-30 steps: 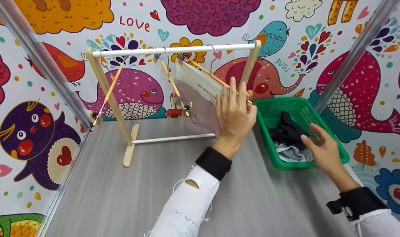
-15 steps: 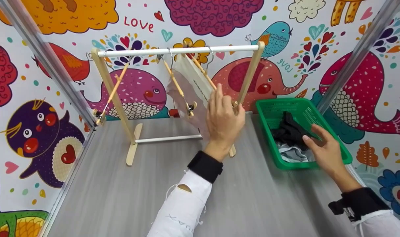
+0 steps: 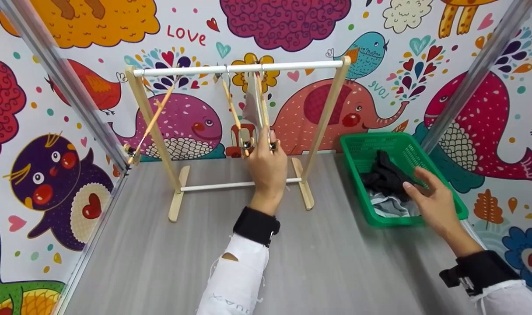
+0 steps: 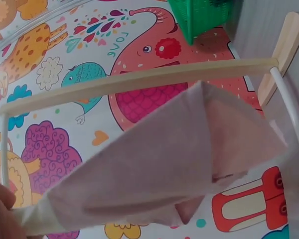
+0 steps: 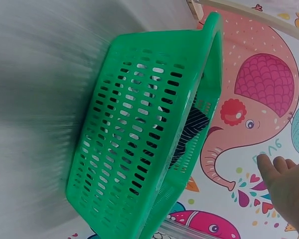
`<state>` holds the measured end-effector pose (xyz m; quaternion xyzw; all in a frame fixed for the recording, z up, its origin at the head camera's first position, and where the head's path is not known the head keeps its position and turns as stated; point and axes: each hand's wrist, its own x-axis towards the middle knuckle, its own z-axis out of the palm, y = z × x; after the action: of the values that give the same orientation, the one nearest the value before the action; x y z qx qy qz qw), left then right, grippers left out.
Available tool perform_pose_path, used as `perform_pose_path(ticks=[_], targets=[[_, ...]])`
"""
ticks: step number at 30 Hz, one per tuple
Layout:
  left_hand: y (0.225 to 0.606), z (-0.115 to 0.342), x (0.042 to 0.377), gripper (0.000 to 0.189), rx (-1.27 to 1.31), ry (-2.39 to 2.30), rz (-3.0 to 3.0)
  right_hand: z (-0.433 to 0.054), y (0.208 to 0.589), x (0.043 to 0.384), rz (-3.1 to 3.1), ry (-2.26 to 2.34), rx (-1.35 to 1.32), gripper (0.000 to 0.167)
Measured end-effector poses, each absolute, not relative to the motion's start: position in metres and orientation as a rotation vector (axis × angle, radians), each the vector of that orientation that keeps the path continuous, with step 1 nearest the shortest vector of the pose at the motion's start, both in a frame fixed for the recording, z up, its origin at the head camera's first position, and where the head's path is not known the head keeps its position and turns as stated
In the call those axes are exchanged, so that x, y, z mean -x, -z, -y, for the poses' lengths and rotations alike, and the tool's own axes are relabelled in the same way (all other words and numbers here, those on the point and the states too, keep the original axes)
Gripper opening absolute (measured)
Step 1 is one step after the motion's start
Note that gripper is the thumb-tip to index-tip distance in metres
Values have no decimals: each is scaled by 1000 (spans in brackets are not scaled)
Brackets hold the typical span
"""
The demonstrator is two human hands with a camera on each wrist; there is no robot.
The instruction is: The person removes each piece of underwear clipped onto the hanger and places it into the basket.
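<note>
My left hand (image 3: 268,166) is at the near end of a wooden clip hanger (image 3: 262,98), its clip showing between finger and thumb. A mauve garment with a pale top band (image 3: 251,103) hangs from this hanger, nearly edge-on in the head view. In the left wrist view the mauve garment (image 4: 134,164) spreads out from the fingers at the lower left. My right hand (image 3: 436,201) hovers over the near right rim of a green basket (image 3: 375,218), fingers apart and holding nothing. Inside the basket lie black cloth (image 3: 386,175) and grey cloth (image 3: 390,204).
A small rack with a white rail (image 3: 191,70) and wooden posts stands on the grey table (image 3: 161,271). Two bare hangers hang there, a middle hanger (image 3: 232,103) close to the garment and a left hanger (image 3: 159,109). A patterned wall (image 3: 288,22) rises behind.
My left hand has moved left, its flat fingers now closer round the hanger end. The hanger and garment slid left along the rail and turned edge-on. The right hand stayed put.
</note>
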<state>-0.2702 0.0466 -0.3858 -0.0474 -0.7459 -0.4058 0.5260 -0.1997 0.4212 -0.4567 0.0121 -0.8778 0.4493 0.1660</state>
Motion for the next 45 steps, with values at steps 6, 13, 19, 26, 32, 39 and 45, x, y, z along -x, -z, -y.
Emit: perform_pose_path(ticks=[6,13,19,26,32,39,45], targets=[[383,-37,271,25,120,997,1724,-422,456,200,2511,-1280,-36,63],[380,-26,272,26,171,989,1642,-418,454,198,2501,-1287,-59,62],[372,-19,264,23,207,980,1603,-417,449,197,2500,-1278,-63,62],[368,-8,251,17,199,1050,1550,-418,447,199,2492,-1291,-97,60],[370,-2,236,19,223,1083,1565,-421,448,198,2500,-1284,-95,60],[373,8,219,18,308,1092,1562,-417,448,197,2494,-1301,-99,60],[376,20,205,18,361,1094,1583,-411,445,197,2500,-1307,-121,60]])
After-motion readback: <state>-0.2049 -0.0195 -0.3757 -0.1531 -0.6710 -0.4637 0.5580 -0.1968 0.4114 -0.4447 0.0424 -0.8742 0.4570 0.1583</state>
